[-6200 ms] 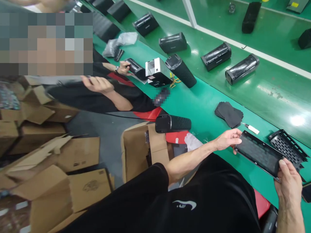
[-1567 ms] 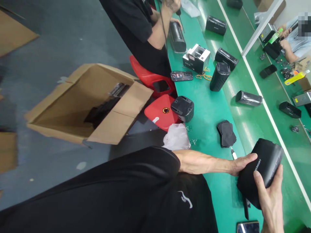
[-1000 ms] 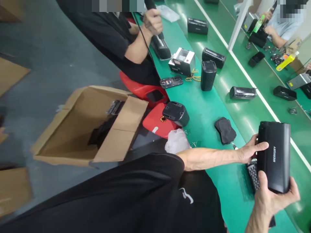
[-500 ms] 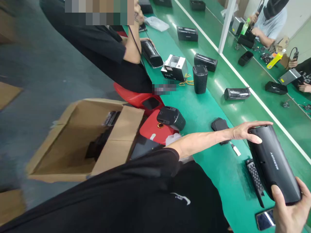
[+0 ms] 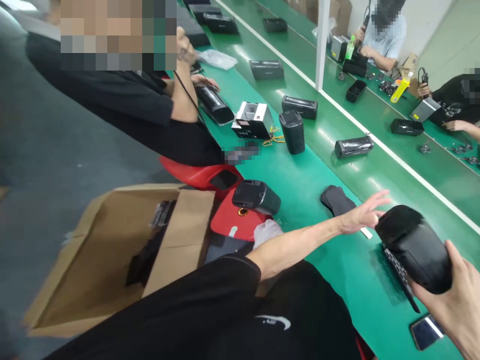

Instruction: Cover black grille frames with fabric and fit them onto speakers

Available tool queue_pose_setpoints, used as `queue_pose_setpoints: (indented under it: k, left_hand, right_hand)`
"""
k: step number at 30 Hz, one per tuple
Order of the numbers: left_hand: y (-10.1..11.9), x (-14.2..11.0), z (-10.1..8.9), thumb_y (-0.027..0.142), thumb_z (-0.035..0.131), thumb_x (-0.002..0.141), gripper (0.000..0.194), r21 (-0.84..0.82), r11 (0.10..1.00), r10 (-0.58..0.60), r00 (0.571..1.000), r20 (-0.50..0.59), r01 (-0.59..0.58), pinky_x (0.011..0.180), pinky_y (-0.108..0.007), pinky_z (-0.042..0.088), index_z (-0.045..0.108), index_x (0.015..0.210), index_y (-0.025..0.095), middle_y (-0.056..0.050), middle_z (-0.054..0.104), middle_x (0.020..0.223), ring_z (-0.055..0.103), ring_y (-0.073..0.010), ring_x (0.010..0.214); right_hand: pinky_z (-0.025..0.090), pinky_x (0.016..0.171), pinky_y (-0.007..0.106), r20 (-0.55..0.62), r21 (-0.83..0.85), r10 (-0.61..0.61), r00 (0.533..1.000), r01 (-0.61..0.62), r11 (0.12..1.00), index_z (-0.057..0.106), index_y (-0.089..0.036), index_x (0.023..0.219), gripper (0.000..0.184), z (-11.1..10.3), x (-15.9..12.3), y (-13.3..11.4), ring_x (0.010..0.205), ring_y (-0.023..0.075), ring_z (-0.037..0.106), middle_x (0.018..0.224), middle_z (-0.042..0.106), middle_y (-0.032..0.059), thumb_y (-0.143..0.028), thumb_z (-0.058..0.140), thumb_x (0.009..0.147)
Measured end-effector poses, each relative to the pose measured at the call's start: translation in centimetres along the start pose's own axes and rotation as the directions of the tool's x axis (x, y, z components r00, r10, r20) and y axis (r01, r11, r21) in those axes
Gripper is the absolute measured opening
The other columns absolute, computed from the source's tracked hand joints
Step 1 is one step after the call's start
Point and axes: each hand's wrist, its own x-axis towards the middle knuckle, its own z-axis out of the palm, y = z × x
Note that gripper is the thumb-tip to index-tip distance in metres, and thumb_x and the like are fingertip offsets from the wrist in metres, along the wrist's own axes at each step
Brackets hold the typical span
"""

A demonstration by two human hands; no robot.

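Note:
A black speaker housing [image 5: 416, 250] is tilted above the green table, one end turned towards me. My right hand [image 5: 455, 295] grips it at its near right side, thumb underneath and fingers along the side. At its far left end my left hand [image 5: 365, 214] is open with fingers spread; I cannot tell whether a fingertip still touches the housing. Below the housing lies a black perforated grille [image 5: 398, 270] on clear plastic. Beside my left wrist are a stack of black flat pieces [image 5: 336, 199] and a small white piece [image 5: 366, 233], partly covered.
A phone [image 5: 426, 332] lies by my right forearm. More speakers stand on the table and the green conveyor [image 5: 382, 172]. A speaker [image 5: 257, 196] rests on a red stool [image 5: 225, 220], near an open carton [image 5: 101, 260]. A co-worker [image 5: 123, 110] sits at my left.
The speaker has turned from its printed face to an end. My left hand has loosened and spread its fingers at its far end, while my right hand keeps its grip.

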Motion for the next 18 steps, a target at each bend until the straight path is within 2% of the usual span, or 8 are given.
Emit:
queue_pose_setpoints:
  k: [2, 3, 6, 9, 11, 13, 15, 18]
  left_hand:
    - [1.9, -0.6, -0.3, 0.057, 0.097, 0.056, 0.116, 0.257, 0.963, 0.061, 0.993, 0.099, -0.085, 0.125, -0.052, 0.034, 0.047, 0.158, 0.030, -0.011, 0.038, 0.167, 0.036, -0.0394, 0.154]
    - [2.2, -0.9, -0.2, 0.053, 0.099, 0.054, 0.113, 0.350, 0.931, 0.066, 0.992, 0.106, -0.099, 0.126, -0.050, 0.032, 0.052, 0.154, 0.030, -0.010, 0.044, 0.162, 0.038, -0.0391, 0.152]
    - [1.5, -1.8, -0.1, 0.049, 0.097, 0.058, 0.102, 0.403, 0.911, 0.083, 0.996, 0.025, -0.086, 0.121, -0.050, 0.039, 0.056, 0.150, 0.028, -0.011, 0.052, 0.150, 0.051, -0.0370, 0.139]
    - [0.5, -2.7, -0.9, 0.046, 0.094, 0.063, 0.097, 0.263, 0.963, 0.059, 0.998, -0.004, -0.056, 0.110, -0.047, 0.049, 0.054, 0.150, 0.029, -0.011, 0.056, 0.145, 0.060, -0.0323, 0.125]
    - [0.5, -3.0, -1.6, 0.046, 0.091, 0.066, 0.094, 0.201, 0.979, 0.022, 1.000, 0.007, -0.023, 0.106, -0.045, 0.051, 0.052, 0.151, 0.031, -0.010, 0.056, 0.145, 0.062, -0.0309, 0.123]
    - [1.0, -3.3, -2.1, 0.045, 0.092, 0.065, 0.100, 0.210, 0.978, -0.027, 0.999, 0.041, 0.018, 0.108, -0.046, 0.050, 0.049, 0.154, 0.032, -0.010, 0.053, 0.149, 0.060, -0.0318, 0.127]
    - [1.6, -3.5, -2.2, 0.042, 0.094, 0.063, 0.105, 0.248, 0.968, -0.066, 0.995, 0.070, 0.047, 0.109, -0.047, 0.049, 0.046, 0.156, 0.034, -0.011, 0.049, 0.153, 0.058, -0.0324, 0.129]
    - [1.8, -3.9, -1.8, 0.042, 0.093, 0.065, 0.098, 0.275, 0.961, -0.065, 0.995, 0.073, 0.043, 0.103, -0.044, 0.052, 0.048, 0.152, 0.033, -0.010, 0.054, 0.145, 0.061, -0.0299, 0.122]
  right_hand:
    - [0.042, 0.099, 0.073, 0.053, -0.094, -0.079, 0.995, 0.084, 0.992, 0.045, -0.028, 0.159, 0.091, -0.8, 0.3, -0.3, 0.117, 0.0490, 0.059, 0.129, 0.064, 0.0179, -0.069, 0.060, 0.079]
    - [0.042, 0.100, 0.073, 0.078, -0.108, -0.117, 0.990, 0.125, 0.986, 0.046, -0.028, 0.158, 0.086, -0.9, 0.3, -0.3, 0.117, 0.0484, 0.059, 0.128, 0.064, 0.0175, -0.068, 0.057, 0.082]
    - [0.039, 0.107, 0.071, 0.057, 0.003, -0.171, 0.984, 0.171, 0.985, 0.046, -0.027, 0.159, 0.093, -0.4, -0.2, 0.8, 0.129, 0.0489, 0.054, 0.140, 0.059, 0.0192, -0.074, 0.062, 0.081]
    - [0.036, 0.114, 0.065, -0.005, 0.264, -0.018, 1.000, 0.019, 0.964, 0.036, -0.023, 0.165, 0.115, 0.5, -1.9, 2.2, 0.146, 0.0483, 0.040, 0.160, 0.043, 0.0214, -0.077, 0.076, 0.071]
    - [0.036, 0.114, 0.064, 0.055, 0.480, 0.154, 0.987, -0.161, 0.862, 0.029, -0.022, 0.166, 0.120, 1.1, -3.3, 2.3, 0.146, 0.0464, 0.041, 0.161, 0.043, 0.0215, -0.072, 0.081, 0.070]
    - [0.038, 0.112, 0.062, 0.134, 0.616, 0.264, 0.955, -0.289, 0.733, 0.031, -0.023, 0.164, 0.117, 1.4, -4.4, 1.6, 0.140, 0.0438, 0.048, 0.157, 0.048, 0.0197, -0.067, 0.084, 0.070]
    - [0.037, 0.112, 0.060, 0.144, 0.651, 0.326, 0.934, -0.338, 0.680, 0.037, -0.024, 0.159, 0.113, 1.5, -5.2, 0.4, 0.137, 0.0422, 0.050, 0.156, 0.050, 0.0182, -0.065, 0.087, 0.066]
    - [0.040, 0.109, 0.055, 0.123, 0.653, 0.363, 0.924, -0.351, 0.672, 0.045, -0.026, 0.151, 0.104, 1.2, -5.9, -0.9, 0.133, 0.0401, 0.052, 0.154, 0.052, 0.0158, -0.063, 0.088, 0.064]
